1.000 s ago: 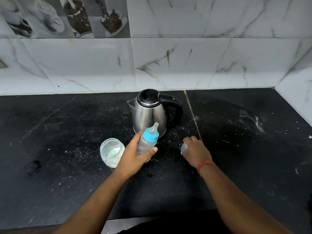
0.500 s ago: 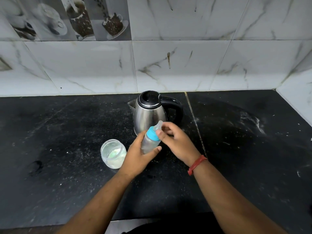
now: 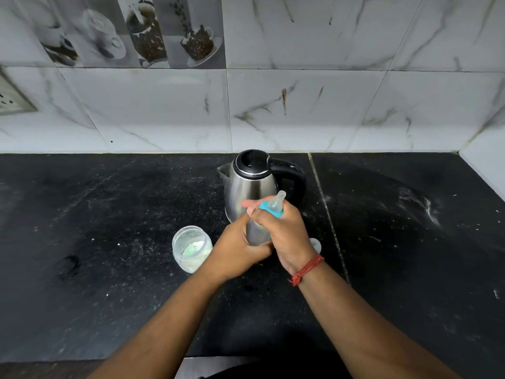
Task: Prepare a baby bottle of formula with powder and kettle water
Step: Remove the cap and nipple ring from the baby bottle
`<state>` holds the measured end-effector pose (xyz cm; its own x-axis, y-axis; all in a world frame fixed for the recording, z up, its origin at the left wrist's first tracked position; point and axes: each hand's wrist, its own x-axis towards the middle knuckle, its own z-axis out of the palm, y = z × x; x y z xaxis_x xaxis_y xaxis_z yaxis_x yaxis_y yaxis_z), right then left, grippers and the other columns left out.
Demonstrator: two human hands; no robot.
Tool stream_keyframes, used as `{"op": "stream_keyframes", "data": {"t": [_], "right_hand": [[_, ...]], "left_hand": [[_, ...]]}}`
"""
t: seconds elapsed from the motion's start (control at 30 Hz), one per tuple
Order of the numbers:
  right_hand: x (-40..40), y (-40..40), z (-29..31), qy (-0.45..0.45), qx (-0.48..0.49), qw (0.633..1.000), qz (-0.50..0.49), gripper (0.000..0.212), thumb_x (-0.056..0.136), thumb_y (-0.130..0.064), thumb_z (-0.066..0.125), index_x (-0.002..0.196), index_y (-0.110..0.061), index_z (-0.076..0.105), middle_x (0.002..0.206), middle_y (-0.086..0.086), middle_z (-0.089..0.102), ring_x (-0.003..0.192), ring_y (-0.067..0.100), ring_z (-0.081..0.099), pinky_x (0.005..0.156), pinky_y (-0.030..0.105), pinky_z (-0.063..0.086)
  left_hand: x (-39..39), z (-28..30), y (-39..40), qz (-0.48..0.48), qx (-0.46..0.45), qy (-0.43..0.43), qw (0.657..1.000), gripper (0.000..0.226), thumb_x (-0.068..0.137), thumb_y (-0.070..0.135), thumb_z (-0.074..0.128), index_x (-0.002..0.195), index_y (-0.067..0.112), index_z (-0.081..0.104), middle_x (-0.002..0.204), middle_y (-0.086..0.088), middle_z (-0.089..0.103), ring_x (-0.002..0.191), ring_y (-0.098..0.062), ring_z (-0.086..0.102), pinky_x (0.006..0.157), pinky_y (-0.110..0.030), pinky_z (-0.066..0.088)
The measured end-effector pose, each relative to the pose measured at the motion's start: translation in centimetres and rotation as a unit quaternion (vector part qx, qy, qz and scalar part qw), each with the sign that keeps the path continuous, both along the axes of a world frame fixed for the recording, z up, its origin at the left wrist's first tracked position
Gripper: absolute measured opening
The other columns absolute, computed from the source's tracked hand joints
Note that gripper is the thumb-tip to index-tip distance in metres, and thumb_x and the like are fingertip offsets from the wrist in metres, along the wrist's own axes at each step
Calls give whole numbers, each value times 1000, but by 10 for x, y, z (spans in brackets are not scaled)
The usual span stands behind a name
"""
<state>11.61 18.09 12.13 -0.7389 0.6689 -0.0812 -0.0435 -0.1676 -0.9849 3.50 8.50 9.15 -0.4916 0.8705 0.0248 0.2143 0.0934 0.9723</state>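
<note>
A baby bottle point(image 3: 258, 232) with a blue collar and a clear teat stands in front of the steel kettle point(image 3: 252, 187). My left hand point(image 3: 235, 248) grips the bottle's body from the left. My right hand point(image 3: 284, 231) is wrapped over the blue collar at the top, with the teat poking out above its fingers. An open clear jar point(image 3: 191, 248) holding white powder and a green scoop sits on the counter just left of my left hand. The bottle's clear cap point(image 3: 315, 244) lies on the counter behind my right wrist.
The black stone counter point(image 3: 109, 242) is dusted with powder specks and smears, heaviest at the right. A marble-tiled wall point(image 3: 300, 110) runs along the back and the right side. A wall socket point(image 3: 11, 97) shows at the far left.
My right hand left the clear cap on the counter, rose to the bottle top and now closes over the blue collar. My left hand has kept hold of the bottle.
</note>
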Motion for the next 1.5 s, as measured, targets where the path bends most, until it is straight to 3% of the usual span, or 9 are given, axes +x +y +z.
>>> {"op": "stream_keyframes", "data": {"t": [0.13,0.3,0.43,0.63,0.97,1.1,1.2,1.37,1.5], "right_hand": [[-1,10,11,63,32,994,78,4,78,-7,67,82,-7,68,100,9,79,103,18,74,87,27,55],[4,35,18,97,-4,956,278,22,79,-18,70,95,-4,65,115,12,73,118,26,66,100,40,52],[2,42,19,11,89,977,193,47,77,-36,77,116,-14,67,119,6,61,108,7,61,92,29,51],[5,32,11,21,116,990,72,50,73,-21,83,116,-18,58,107,-1,63,99,6,63,89,29,56],[15,45,13,64,13,979,192,67,83,-10,73,143,-11,44,138,22,60,129,36,57,107,50,46],[14,41,16,11,100,983,152,69,77,-23,80,138,-18,49,127,9,58,116,10,59,104,36,50],[14,38,16,6,116,983,142,65,73,-29,83,129,-20,53,115,4,60,109,11,61,100,38,53],[17,39,15,24,78,985,154,56,79,-12,75,130,-13,50,114,9,67,105,13,64,91,31,54],[20,38,14,41,30,981,185,55,86,-6,63,137,-13,46,131,23,65,118,30,62,98,43,51]], "left_hand": [[-4,10,3,-51,15,-74,996,14,76,-2,63,88,0,59,71,-8,54,67,-22,49,59,-26,41],[-6,16,0,-139,16,-185,973,20,80,11,72,94,0,62,75,-13,62,68,-21,62,66,-31,54],[-6,14,4,-73,29,-172,982,29,81,11,73,108,13,62,86,-2,67,81,-15,64,77,-34,55],[-14,11,0,-37,28,-106,993,43,79,18,77,120,17,62,103,-1,71,95,-15,66,90,-38,56],[-8,6,-9,-38,38,-181,982,40,79,12,77,115,9,58,93,-8,65,82,-21,65,75,-37,59],[-8,5,-8,-29,39,-160,986,47,75,24,80,117,18,61,95,-3,67,89,-22,62,88,-56,57],[-9,4,-9,-24,32,-142,989,51,76,26,81,123,21,62,102,-5,69,94,-23,63,96,-66,51],[-7,4,-12,-18,23,-135,990,52,74,30,82,121,24,62,102,-1,69,96,-19,63,98,-61,51],[-6,2,-13,-23,22,-143,989,53,73,32,83,120,21,61,100,-1,66,96,-17,61,93,-49,52]]}}
